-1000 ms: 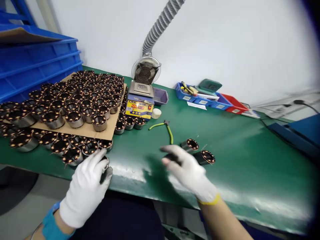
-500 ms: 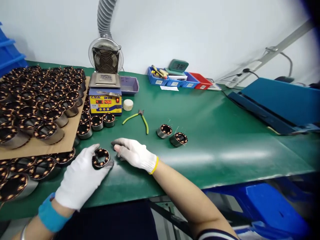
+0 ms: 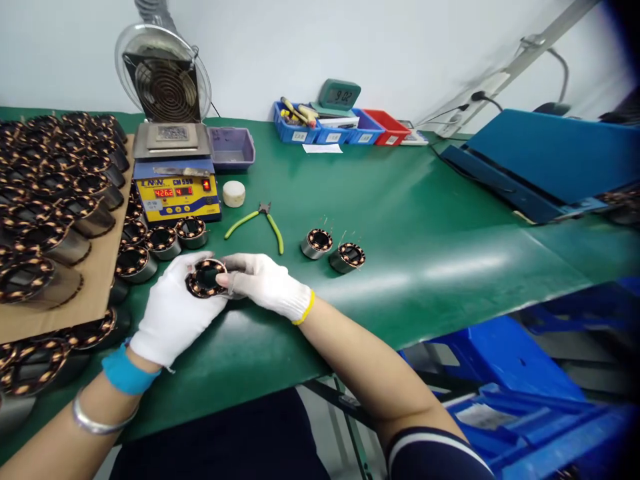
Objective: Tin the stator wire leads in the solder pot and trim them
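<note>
Coil ring [image 3: 201, 289] sits left of centre in the frame, raised in your two gloved hands above the green bench [image 3: 425, 193], its open face turned up towards you. Your left hand [image 3: 173, 300] is clamped around its left and lower side. Your right hand [image 3: 260, 283] meets its right edge, the bare thumb tip on the rim; you cannot tell from this view whether those fingers grip or only touch. A blue band [image 3: 129, 371] and a silver bracelet [image 3: 97, 423] circle your left wrist and forearm.

Just above your hands, green-handled pliers [image 3: 265, 209] lie spread open, with a white block [image 3: 234, 194] near them. Two loose rings [image 3: 346, 263] stand side by side to your right, near the centre, thin wires sticking up from them. At the left edge, a cardboard sheet [image 3: 103, 283] carries rows of rings [image 3: 87, 213]; more stand below it, and a few line the front of the yellow and blue machine [image 3: 177, 200].

Behind that machine, in the upper left, is a round fan [image 3: 167, 88]; a purple tray [image 3: 233, 158] sits at its right. Along the top centre you have blue bins [image 3: 299, 136], a red bin [image 3: 391, 137] and a green clock [image 3: 340, 95] reading 9:02.
</note>
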The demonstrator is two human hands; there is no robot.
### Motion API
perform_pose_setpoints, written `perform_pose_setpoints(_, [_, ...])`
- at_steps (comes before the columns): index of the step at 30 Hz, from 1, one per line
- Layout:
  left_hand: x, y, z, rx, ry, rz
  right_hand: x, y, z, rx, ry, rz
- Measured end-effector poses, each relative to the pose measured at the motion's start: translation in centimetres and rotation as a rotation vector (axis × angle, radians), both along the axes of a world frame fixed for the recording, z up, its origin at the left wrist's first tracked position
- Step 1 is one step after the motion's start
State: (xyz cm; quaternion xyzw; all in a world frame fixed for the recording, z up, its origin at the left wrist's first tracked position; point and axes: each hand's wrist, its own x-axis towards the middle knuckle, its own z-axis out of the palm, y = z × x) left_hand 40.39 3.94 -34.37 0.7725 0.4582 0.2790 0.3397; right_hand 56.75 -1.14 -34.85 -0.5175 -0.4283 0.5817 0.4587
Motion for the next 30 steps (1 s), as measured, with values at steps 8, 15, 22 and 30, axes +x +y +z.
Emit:
perform_pose_setpoints(8, [-0.4,0.6,-1.9,-0.003,-0.152,-0.066,-2.4,0.4,-0.1,-0.025,-0.129,-0.23])
perform_pose_setpoints(15, [-0.8,0.7,0.0,-0.006,0.044,-0.014,-2.5,-0.7,0.0,0.311,-0.46,-0.355])
perform_pose_setpoints(22, [-3.3,0.6,2.4,-0.539,-0.123,-0.267,-0.8,0.7,-0.1,0.182,-0.207,-0.467])
perform_pose_setpoints(30, [-2.5,0.4,2.1,-0.299,-0.309,0.04,-1.8,0.1,0.8,0.211,-0.168,-0.454])
